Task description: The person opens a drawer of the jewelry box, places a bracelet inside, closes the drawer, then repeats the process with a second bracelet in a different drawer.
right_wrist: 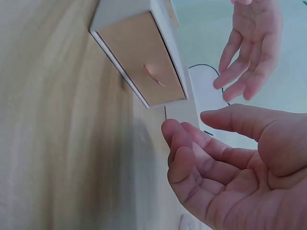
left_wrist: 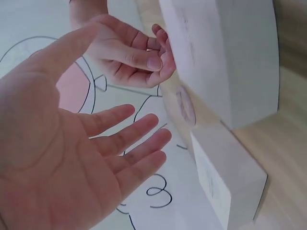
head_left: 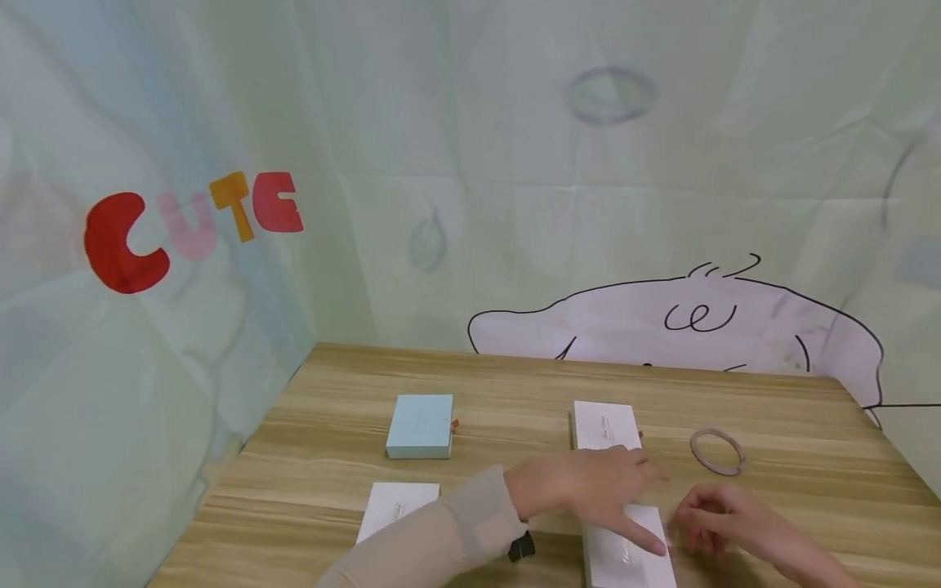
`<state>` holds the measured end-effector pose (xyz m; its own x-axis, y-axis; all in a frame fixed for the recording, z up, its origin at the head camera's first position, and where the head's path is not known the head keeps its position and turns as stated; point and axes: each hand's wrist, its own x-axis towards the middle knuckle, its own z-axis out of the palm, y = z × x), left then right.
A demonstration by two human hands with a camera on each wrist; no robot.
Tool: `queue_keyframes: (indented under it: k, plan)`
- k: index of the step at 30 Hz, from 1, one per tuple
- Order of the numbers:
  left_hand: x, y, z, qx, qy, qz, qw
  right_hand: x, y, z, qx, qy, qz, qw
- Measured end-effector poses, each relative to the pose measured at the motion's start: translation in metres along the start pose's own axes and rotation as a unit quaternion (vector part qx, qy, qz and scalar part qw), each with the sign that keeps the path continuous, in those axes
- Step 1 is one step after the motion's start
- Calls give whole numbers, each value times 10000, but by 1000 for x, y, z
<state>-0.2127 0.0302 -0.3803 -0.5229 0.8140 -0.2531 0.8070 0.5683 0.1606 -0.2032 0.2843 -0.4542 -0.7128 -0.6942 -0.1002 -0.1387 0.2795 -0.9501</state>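
My left hand (head_left: 599, 486) hovers palm down over two white boxes, its fingers spread and holding nothing. The near white box (head_left: 628, 555) lies partly under its thumb in the head view; gold lettering shows on the lid. Beyond it, the far white box (head_left: 606, 425) is partly covered by the fingers. To the right of the near box, my right hand (head_left: 724, 523) is held with fingers loosely curled and nothing between them. The right wrist view shows a box's tan drawer end (right_wrist: 144, 62) with a small ribbon pull (right_wrist: 154, 75), just beyond the right fingertips.
A pinkish-grey ring-shaped band (head_left: 716, 452) lies right of the far box. At the left stand a light blue box (head_left: 421, 425) with a reddish tab and another white box (head_left: 397, 508), partly behind the left sleeve (head_left: 456, 523). A printed curtain (head_left: 441, 163) hangs behind the wooden table (head_left: 515, 384).
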Motion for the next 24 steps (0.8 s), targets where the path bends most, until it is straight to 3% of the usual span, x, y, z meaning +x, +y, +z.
queue_keyframes:
  k: [6,13,24]
  plan:
    - [-1,-8,-10,-153,210,-56,9996,7,-6,-11,-205,195,-131,9995]
    - [2,-17,-10,-148,475,-199,9986,21,-18,-20,-349,532,-147,9979]
    - [10,-28,-13,169,891,-401,9951,43,-24,-28,-558,1144,370,9912]
